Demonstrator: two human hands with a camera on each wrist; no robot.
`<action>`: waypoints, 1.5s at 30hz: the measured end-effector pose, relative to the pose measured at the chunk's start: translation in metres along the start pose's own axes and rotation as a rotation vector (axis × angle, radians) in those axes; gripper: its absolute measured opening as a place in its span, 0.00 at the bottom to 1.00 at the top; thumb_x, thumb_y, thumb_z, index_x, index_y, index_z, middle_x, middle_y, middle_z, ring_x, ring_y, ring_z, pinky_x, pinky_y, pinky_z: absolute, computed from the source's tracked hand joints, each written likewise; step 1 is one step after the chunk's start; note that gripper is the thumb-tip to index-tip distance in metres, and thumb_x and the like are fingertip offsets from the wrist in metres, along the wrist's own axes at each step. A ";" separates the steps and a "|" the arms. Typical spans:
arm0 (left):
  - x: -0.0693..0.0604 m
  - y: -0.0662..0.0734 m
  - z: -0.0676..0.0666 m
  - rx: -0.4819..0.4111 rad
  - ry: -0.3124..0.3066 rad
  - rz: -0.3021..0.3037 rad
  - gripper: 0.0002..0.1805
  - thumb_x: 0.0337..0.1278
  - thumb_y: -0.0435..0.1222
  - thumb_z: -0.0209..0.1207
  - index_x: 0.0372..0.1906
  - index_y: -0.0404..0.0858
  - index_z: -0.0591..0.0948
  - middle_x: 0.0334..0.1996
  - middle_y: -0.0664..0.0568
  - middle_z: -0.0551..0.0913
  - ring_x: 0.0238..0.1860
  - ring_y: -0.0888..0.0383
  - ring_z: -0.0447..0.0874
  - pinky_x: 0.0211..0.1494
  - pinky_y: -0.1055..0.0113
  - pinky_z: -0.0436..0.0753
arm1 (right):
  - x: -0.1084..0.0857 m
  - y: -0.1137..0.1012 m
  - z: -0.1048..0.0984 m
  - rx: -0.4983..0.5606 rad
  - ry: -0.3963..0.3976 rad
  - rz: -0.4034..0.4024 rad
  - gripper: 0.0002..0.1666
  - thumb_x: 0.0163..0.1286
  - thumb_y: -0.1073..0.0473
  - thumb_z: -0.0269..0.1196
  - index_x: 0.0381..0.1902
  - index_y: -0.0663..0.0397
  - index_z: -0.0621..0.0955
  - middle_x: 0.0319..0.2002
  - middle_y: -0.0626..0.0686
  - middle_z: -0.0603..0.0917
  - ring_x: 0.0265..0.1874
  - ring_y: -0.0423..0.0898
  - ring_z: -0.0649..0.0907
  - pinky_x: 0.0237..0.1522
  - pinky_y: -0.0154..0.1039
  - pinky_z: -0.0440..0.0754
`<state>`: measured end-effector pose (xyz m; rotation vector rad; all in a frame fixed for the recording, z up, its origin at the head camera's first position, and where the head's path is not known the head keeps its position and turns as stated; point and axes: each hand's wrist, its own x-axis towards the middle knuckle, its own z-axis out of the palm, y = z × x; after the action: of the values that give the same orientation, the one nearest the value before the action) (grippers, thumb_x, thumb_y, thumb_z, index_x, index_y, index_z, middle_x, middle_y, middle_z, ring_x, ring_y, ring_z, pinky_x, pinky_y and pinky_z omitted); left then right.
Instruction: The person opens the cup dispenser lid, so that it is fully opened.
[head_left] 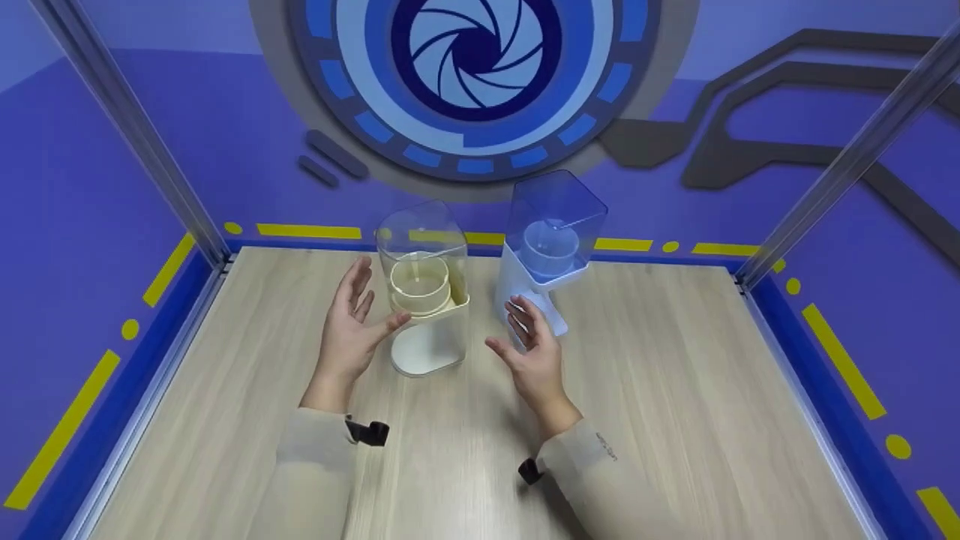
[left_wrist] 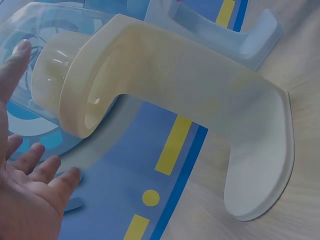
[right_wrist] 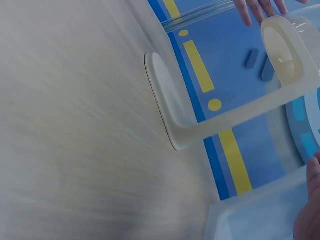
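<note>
A cream stand [head_left: 427, 351] with a flat rounded foot, a ring-like cup in its raised shelf and a clear cover above is upright on the table. My left hand [head_left: 349, 330] is at its left side, fingers spread and thumb in front of the shelf; whether the thumb touches it I cannot tell. To the right stands a similar light-blue stand [head_left: 559, 277], also with a round cup under a clear cover. In front of it my right hand [head_left: 536, 364] hovers, fingers loosely bent, holding nothing. The left wrist view shows the cream stand's side [left_wrist: 190, 75] beside spread fingers [left_wrist: 42, 172].
Both stands are on a light wood-grain table [head_left: 675, 420], towards its back edge. Blue printed panels [head_left: 840, 247] enclose the back and sides, with metal posts [head_left: 142, 127] at the corners. Black straps [head_left: 367, 433] are on both wrists.
</note>
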<state>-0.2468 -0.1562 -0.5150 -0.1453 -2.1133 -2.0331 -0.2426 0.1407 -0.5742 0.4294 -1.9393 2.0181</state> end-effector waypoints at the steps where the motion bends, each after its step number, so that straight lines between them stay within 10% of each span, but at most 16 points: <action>1: 0.001 0.000 0.000 -0.022 -0.008 -0.001 0.65 0.58 0.32 0.84 0.93 0.43 0.55 0.93 0.51 0.59 0.94 0.52 0.54 0.95 0.60 0.63 | 0.002 0.000 0.003 0.020 -0.009 0.006 0.53 0.65 0.72 0.81 0.81 0.78 0.66 0.78 0.80 0.72 0.81 0.75 0.75 0.83 0.43 0.78; 6: 0.009 -0.004 -0.002 -0.122 -0.045 0.022 0.64 0.56 0.35 0.86 0.92 0.39 0.58 0.92 0.47 0.61 0.93 0.49 0.56 0.95 0.55 0.64 | 0.013 0.001 0.015 0.034 -0.031 0.041 0.56 0.65 0.64 0.83 0.82 0.77 0.67 0.80 0.76 0.74 0.83 0.73 0.73 0.85 0.44 0.76; 12: 0.017 -0.009 -0.006 -0.221 -0.072 0.057 0.44 0.83 0.36 0.66 0.90 0.28 0.57 0.90 0.34 0.61 0.92 0.40 0.59 0.94 0.59 0.67 | 0.023 -0.009 0.034 -0.049 -0.076 0.054 0.57 0.66 0.56 0.84 0.83 0.72 0.68 0.83 0.70 0.74 0.85 0.67 0.73 0.88 0.46 0.72; 21: 0.024 -0.008 -0.005 -0.236 -0.120 0.033 0.31 0.87 0.26 0.51 0.85 0.20 0.61 0.85 0.26 0.67 0.75 0.71 0.78 0.84 0.74 0.75 | 0.037 -0.024 0.058 -0.069 -0.120 0.072 0.58 0.65 0.55 0.85 0.83 0.72 0.68 0.83 0.70 0.74 0.86 0.65 0.71 0.89 0.47 0.70; 30: 0.023 -0.011 -0.001 -0.124 -0.075 -0.035 0.29 0.84 0.26 0.59 0.81 0.24 0.70 0.81 0.31 0.75 0.70 0.72 0.81 0.78 0.76 0.80 | 0.034 -0.024 0.070 -0.138 -0.112 0.116 0.61 0.65 0.56 0.86 0.85 0.73 0.66 0.83 0.71 0.73 0.85 0.66 0.73 0.89 0.57 0.70; 45: 0.008 -0.008 0.013 -0.194 0.049 -0.057 0.19 0.66 0.23 0.74 0.60 0.29 0.88 0.63 0.50 0.94 0.61 0.64 0.93 0.67 0.68 0.92 | 0.027 -0.026 0.076 -0.222 -0.077 0.136 0.82 0.48 0.41 0.93 0.88 0.62 0.59 0.83 0.65 0.71 0.85 0.63 0.71 0.91 0.64 0.63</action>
<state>-0.2574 -0.1441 -0.5220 -0.0642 -1.9092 -2.2488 -0.2558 0.0657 -0.5359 0.3334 -2.2644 1.8598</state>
